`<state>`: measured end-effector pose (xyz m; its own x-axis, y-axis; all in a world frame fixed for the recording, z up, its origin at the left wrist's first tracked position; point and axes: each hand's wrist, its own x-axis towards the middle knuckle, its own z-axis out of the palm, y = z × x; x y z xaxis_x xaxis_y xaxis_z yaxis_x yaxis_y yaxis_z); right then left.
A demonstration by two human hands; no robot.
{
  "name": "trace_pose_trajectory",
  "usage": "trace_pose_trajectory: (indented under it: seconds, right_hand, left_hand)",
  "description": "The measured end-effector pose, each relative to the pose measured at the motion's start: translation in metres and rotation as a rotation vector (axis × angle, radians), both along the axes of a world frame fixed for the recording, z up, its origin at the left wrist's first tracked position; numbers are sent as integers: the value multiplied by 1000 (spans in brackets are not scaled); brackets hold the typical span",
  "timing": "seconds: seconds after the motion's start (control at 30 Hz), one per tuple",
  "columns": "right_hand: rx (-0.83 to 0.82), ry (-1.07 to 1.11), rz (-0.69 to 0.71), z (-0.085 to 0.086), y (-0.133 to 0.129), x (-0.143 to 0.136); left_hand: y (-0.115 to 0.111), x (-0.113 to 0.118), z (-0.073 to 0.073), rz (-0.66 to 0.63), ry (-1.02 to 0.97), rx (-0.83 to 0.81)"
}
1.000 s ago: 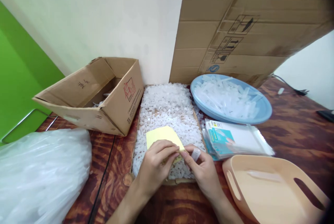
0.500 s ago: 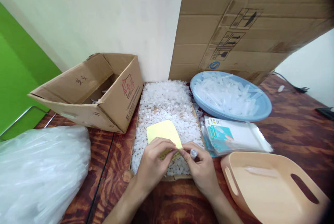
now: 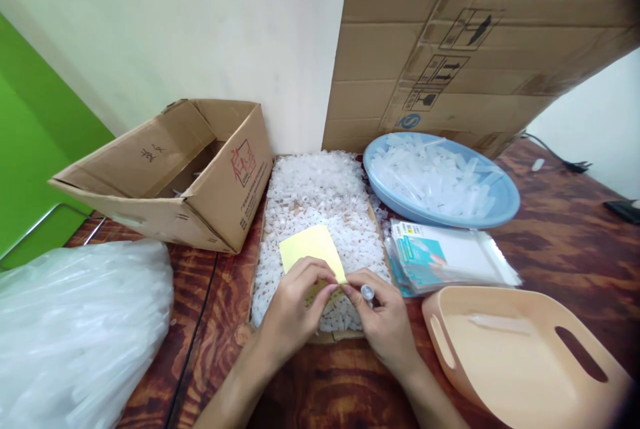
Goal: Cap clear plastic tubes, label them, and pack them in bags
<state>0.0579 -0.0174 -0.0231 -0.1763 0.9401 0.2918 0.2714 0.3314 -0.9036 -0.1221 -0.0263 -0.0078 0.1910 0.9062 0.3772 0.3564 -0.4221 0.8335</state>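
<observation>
My left hand (image 3: 299, 309) pinches the lower part of a yellow sheet of paper (image 3: 313, 247) between thumb and fingers. At the sheet's right corner, the thumb and forefinger of my right hand (image 3: 383, 315) are also closed on it. A small clear plastic tube (image 3: 367, 293) sticks out from the curled fingers of my right hand. Beneath both hands lies a shallow cardboard tray (image 3: 345, 335) heaped with small white translucent plastic pieces (image 3: 320, 179). The sheet's underside and the fingertips behind it are partly hidden.
On the left stand an open cardboard box (image 3: 225, 195) and a filled translucent plastic bag (image 3: 85, 329). To the right are a blue basin (image 3: 400, 210) of clear tubes, a stack of printed packets (image 3: 450, 259) and a peach bin (image 3: 525, 362) with one tube. A large carton (image 3: 390, 49) stands behind.
Both hands keep their pinch on the yellow paper, which has shifted very slightly. The whole view has moved a little; nothing was let go.
</observation>
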Motion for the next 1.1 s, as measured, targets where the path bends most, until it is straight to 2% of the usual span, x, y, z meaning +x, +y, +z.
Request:
trace_pose_trajectory:
  seconds: [0.2, 0.43, 0.67, 1.1]
  right_hand:
    - [-7, 3, 13, 1, -1, 0]
    - [10, 21, 7, -1, -1, -2]
    - [-22, 40, -2, 0, -2, -4]
    - [-3, 8, -5, 2, -3, -4]
  left_hand:
    - [2, -1, -6, -26, 124, 121]
    - [4, -1, -9, -24, 112, 204]
    - [1, 0, -12, -10, 213, 208]
    - [6, -4, -10, -65, 179, 221]
